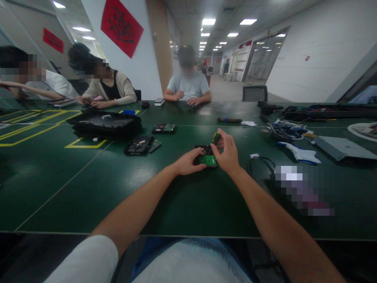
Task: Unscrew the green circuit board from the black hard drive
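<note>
A small black hard drive with a green circuit board [207, 159] lies on the dark green table [123, 188] in front of me. My left hand [188, 162] grips its near left side and holds it down. My right hand [226, 153] is closed around a screwdriver with a black and yellow handle [216, 137], held upright, its tip on the drive's top.
Another opened drive [139, 145] and a loose board [164, 128] lie to the left, with a black tray [104, 122] behind. Cables and tools [287, 129], a grey case [343, 147] and a black cable [260, 162] are at the right. Three people sit across the table.
</note>
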`<act>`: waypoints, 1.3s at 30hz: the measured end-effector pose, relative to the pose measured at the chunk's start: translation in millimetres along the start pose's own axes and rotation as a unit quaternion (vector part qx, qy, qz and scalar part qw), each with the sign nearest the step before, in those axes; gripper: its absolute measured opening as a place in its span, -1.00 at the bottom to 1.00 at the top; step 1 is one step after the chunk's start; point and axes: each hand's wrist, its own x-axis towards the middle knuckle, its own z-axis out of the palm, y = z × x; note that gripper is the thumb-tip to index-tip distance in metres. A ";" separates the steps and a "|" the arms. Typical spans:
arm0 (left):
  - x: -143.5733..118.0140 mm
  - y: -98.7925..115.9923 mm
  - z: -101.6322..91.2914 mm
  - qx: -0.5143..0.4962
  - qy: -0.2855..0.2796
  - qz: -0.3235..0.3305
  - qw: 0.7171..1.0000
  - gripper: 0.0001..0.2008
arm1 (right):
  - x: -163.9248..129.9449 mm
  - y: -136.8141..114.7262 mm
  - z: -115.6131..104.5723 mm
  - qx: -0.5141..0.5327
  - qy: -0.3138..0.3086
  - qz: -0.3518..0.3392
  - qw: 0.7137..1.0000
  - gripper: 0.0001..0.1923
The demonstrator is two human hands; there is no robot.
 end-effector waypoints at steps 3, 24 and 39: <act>-0.1 0.7 0.0 -0.002 0.003 -0.001 1.000 -0.35 | 0.0 0.6 -0.1 -0.001 -0.001 0.000 1.000 -0.35; 0.4 -5.0 1.8 0.003 -0.004 0.011 1.000 -0.34 | 0.1 -1.6 0.0 -0.003 0.004 0.001 1.000 -0.35; 0.2 -2.7 1.3 0.005 -0.005 0.005 1.000 -0.34 | -0.6 -0.2 0.7 0.004 -0.002 -0.008 1.000 -0.33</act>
